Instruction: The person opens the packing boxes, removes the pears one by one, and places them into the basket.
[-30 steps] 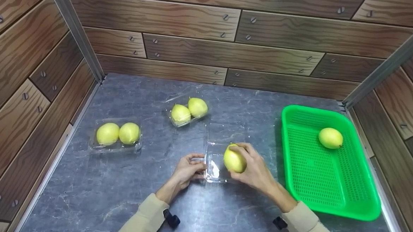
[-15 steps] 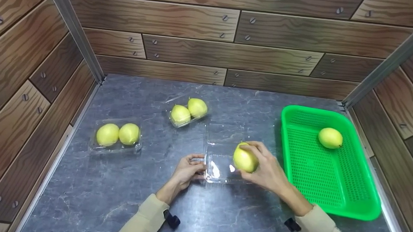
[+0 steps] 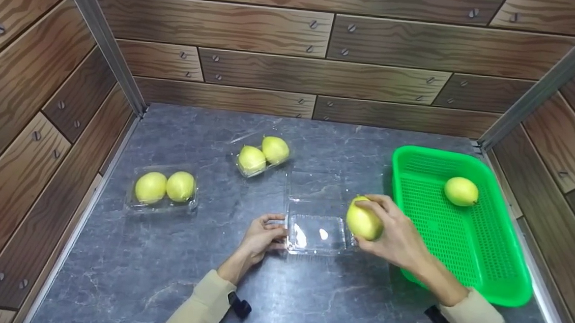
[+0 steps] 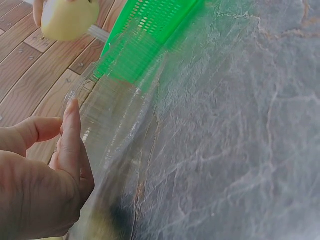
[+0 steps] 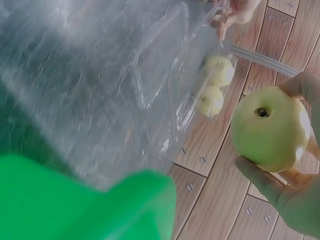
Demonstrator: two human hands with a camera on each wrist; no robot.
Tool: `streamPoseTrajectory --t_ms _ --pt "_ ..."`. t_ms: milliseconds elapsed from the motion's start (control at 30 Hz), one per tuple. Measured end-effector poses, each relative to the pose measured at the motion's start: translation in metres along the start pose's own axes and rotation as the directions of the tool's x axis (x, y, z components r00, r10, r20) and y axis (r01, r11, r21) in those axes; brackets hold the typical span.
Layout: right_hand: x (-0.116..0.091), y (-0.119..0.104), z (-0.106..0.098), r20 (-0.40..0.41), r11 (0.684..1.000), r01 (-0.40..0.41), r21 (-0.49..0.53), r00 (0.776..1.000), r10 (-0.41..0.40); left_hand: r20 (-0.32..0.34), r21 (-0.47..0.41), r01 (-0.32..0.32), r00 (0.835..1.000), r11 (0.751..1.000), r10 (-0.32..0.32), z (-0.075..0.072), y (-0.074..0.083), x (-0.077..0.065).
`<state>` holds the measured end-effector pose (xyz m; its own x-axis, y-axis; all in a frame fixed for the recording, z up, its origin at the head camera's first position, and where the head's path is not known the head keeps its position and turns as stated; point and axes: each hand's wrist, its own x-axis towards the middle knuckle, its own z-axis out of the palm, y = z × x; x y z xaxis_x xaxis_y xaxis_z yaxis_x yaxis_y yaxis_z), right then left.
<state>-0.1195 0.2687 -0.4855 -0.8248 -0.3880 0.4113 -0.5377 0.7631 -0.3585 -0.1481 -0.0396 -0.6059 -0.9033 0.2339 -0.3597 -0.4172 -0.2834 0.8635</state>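
In the head view, my right hand (image 3: 396, 236) grips a yellow-green pear (image 3: 364, 218) just right of a clear plastic clamshell box (image 3: 317, 234). The right wrist view shows the pear (image 5: 270, 127) held between thumb and fingers, its blossom end facing the camera. Nothing lies in the box, and its lid (image 3: 316, 185) is folded back away from me. My left hand (image 3: 262, 236) touches the box's left side with fairly straight fingers. Up close in the left wrist view, the left hand (image 4: 50, 170) lies along the clear wall (image 4: 112, 115), thumb apart from the fingers.
A green perforated basket (image 3: 426, 279) stands on the right with one pear (image 3: 461, 192) inside. Two clear boxes holding two pears each sit farther off: one box (image 3: 162, 208) at left, another box (image 3: 267, 169) at back centre. Wood-patterned walls (image 3: 272, 72) enclose the grey table (image 3: 203, 275).
My right hand has carried the pear rightward, from over the box to beyond its right edge. The left hand and the box have stayed in place.
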Motion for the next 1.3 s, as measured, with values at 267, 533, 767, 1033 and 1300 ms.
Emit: streamPoseTrajectory --t_ms 267,533,767,1033,1300 --pt "-0.001 0.012 -0.020 0.001 0.998 0.007 -0.057 1.000 -0.007 -0.001 0.006 0.002 1.000 1.000 -0.002 0.000 0.000 0.001" --pt "0.001 0.026 -0.039 0.020 0.996 0.026 -0.088 1.000 -0.025 -0.002 -0.006 0.008 1.000 1.000 -0.008 -0.001 0.000 0.000" --pt "0.012 0.049 -0.054 0.013 0.992 -0.002 -0.122 1.000 0.003 -0.004 -0.004 0.000 1.000 1.000 0.000 -0.001 0.000 0.000" --pt "0.019 0.079 -0.065 0.001 0.990 -0.043 -0.137 0.999 0.043 -0.018 -0.006 -0.006 1.000 1.000 0.006 -0.001 -0.002 0.000" --pt "0.019 0.107 -0.068 0.015 0.984 -0.071 -0.166 0.997 0.074 -0.007 0.001 0.003 1.000 1.000 -0.003 -0.001 -0.001 0.000"
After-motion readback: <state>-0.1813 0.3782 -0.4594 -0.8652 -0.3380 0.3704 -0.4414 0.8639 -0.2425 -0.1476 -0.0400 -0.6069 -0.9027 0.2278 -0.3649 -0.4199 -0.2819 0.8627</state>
